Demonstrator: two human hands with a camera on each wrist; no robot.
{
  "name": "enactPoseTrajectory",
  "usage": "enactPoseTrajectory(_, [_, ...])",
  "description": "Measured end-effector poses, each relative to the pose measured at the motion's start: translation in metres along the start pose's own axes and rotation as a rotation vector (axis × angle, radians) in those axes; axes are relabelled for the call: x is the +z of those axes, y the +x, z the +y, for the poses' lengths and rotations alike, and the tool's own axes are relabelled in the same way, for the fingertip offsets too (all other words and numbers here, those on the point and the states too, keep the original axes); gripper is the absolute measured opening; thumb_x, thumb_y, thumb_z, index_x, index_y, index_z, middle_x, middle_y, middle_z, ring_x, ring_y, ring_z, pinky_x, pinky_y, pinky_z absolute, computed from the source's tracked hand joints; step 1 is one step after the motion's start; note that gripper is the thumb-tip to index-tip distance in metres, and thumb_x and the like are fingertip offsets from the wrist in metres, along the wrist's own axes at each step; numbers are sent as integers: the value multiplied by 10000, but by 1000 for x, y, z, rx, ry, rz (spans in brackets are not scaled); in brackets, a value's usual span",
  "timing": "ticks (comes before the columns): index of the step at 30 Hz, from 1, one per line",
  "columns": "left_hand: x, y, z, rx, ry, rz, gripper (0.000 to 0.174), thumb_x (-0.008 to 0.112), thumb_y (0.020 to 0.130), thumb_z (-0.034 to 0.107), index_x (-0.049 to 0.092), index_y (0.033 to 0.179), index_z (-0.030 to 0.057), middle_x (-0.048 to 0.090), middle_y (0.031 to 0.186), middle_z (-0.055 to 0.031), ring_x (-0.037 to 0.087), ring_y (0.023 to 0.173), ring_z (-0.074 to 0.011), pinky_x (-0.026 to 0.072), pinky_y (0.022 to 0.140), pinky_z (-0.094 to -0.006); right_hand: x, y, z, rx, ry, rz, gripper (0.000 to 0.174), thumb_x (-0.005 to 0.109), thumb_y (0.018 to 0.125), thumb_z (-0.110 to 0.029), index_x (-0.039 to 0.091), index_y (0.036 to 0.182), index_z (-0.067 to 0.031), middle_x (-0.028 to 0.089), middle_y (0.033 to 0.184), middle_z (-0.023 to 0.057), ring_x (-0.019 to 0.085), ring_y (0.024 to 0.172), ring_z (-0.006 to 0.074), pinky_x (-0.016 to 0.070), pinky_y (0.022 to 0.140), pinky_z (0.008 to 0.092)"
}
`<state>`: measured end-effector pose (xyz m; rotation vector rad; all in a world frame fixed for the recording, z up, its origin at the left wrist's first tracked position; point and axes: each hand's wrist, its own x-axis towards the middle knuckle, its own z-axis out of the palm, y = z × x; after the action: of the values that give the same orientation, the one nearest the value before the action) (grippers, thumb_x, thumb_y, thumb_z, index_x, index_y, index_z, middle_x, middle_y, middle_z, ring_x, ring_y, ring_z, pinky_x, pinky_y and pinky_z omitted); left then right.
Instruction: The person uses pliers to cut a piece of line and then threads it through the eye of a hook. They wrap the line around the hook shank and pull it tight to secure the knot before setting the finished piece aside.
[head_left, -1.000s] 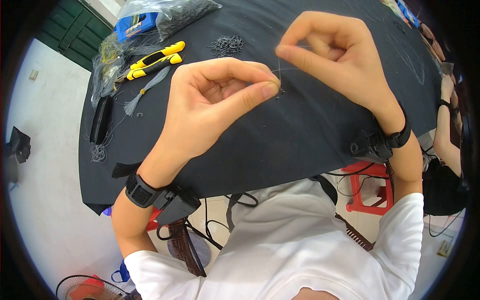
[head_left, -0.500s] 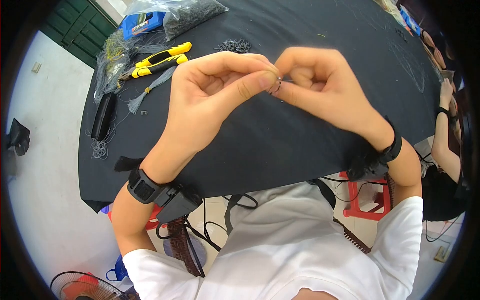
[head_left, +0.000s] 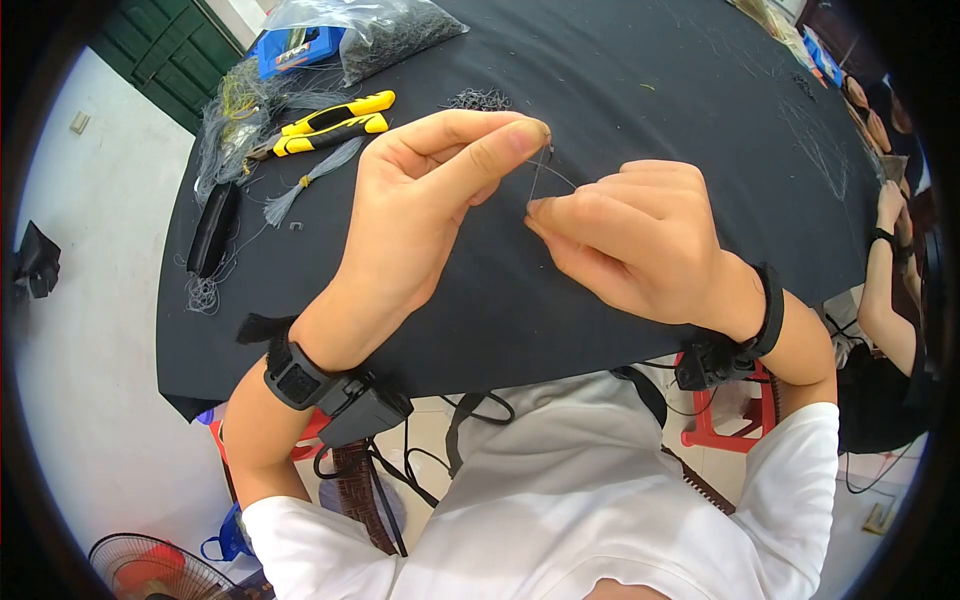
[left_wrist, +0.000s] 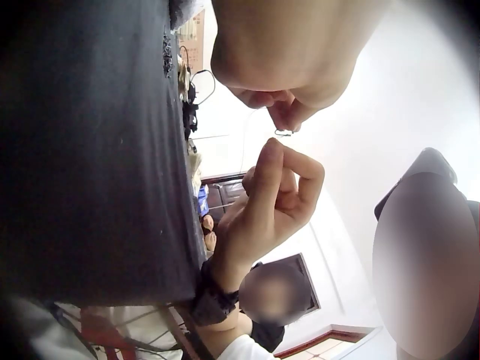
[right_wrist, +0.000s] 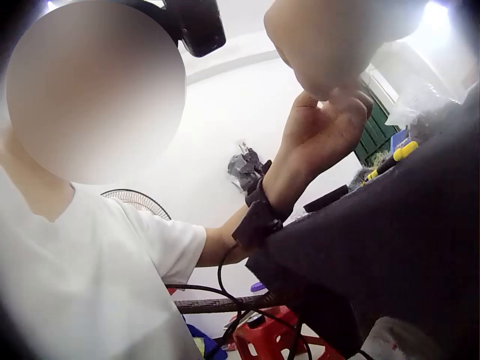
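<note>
Thumb and forefinger of my left hand (head_left: 415,195) pinch a small dark fish hook (head_left: 549,152) above the black-covered table, mostly hidden by the fingertips. In the left wrist view the hook (left_wrist: 283,133) pokes out just past those fingertips. Thin clear fishing line (head_left: 561,177) runs from the hook to my right hand (head_left: 645,240), which pinches it between thumb and forefinger, lower and to the right. The right hand's other fingers are curled in. A pile of small dark hooks (head_left: 480,99) lies on the cloth beyond the left hand.
Yellow-and-black pliers (head_left: 335,130), a tied bundle of line (head_left: 300,188), a black case (head_left: 213,232) and tangled line (head_left: 230,125) lie at the left. Behind them are a blue box (head_left: 300,50) and a clear bag (head_left: 400,42) of dark bits. Another person's arm (head_left: 885,290) shows at far right.
The right hand came down to meet the left fingertips, then drew away down and right with the line, turning knuckles up. The left fingertips rose slightly, still pinching the hook.
</note>
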<state>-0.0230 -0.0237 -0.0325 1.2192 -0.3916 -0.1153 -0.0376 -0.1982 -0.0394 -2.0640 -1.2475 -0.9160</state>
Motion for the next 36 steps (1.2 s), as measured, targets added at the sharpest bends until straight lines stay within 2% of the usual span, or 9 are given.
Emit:
enactPoseTrajectory(3, [-4, -3, 4, -18, 125, -46, 151, 578, 829, 80, 635, 943, -1, 627, 947, -77, 540, 816, -61, 401, 691, -178, 1, -1, 1, -6, -10, -17, 134, 624, 622, -73, 527, 710, -104, 456, 516, 14, 478, 428, 185, 360, 390, 285])
enactPoseTrajectory(6, [-4, -4, 2, 41, 98, -84, 154, 581, 826, 80, 636, 943, -4, 629, 945, -84, 561, 870, -90, 416, 735, -197, 2, -1, 1, -9, -21, -18, 131, 619, 619, -87, 526, 707, -109, 445, 509, 8, 470, 422, 181, 353, 384, 283])
enactPoseTrajectory(10, [-3, -4, 3, 57, 138, -60, 153, 588, 819, 75, 639, 936, -10, 630, 939, -85, 564, 843, -97, 420, 744, -214, -3, 0, -1, -27, -66, -64, 121, 603, 611, -112, 528, 706, -116, 414, 495, -4, 452, 408, 171, 337, 373, 282])
enactPoseTrajectory(13, [-2, -4, 2, 73, 148, -50, 134, 608, 801, 52, 647, 911, -14, 635, 893, -77, 569, 803, -88, 425, 717, -200, -16, 6, -6, -85, -106, -163, 154, 677, 618, -34, 632, 765, -43, 470, 488, 16, 426, 374, 150, 277, 363, 258])
enactPoseTrajectory(18, [-2, -1, -2, 111, 150, -32, 100, 648, 769, 22, 661, 859, -19, 643, 789, -55, 564, 702, -53, 426, 628, -164, -23, 13, -1, -117, -68, -41, 167, 670, 619, -34, 639, 783, -49, 490, 509, 12, 434, 395, 150, 268, 381, 240])
enactPoseTrajectory(24, [0, -1, -4, 118, 196, -86, 101, 657, 761, 16, 657, 848, -34, 642, 783, -66, 563, 694, -55, 430, 611, -159, -40, 28, 5, -48, -80, -34, 182, 653, 695, 61, 633, 863, -7, 619, 694, 68, 492, 476, 86, 359, 438, 181])
enactPoseTrajectory(27, [1, 0, -6, 100, 206, -119, 102, 661, 754, 5, 655, 844, -42, 642, 790, -74, 568, 699, -65, 438, 619, -161, -35, 27, 16, -44, -15, -21, 171, 646, 707, 56, 631, 866, -4, 594, 652, 40, 438, 455, 50, 311, 416, 172])
enactPoseTrajectory(30, [-1, -2, -3, 34, 232, -163, 86, 622, 773, -5, 647, 850, -35, 633, 881, -101, 588, 797, -122, 455, 730, -216, -36, 27, 17, 22, -17, -52, 142, 638, 728, 41, 628, 859, -12, 531, 582, -8, 347, 436, 23, 242, 407, 179])
enactPoseTrajectory(36, [-1, -1, 0, 91, 214, -195, 76, 614, 777, -11, 648, 841, -33, 630, 870, -106, 588, 802, -133, 454, 731, -224, -32, 24, 25, 269, 86, 7, 44, 619, 779, -26, 614, 822, -27, 303, 494, -83, 228, 445, -1, 169, 427, 187])
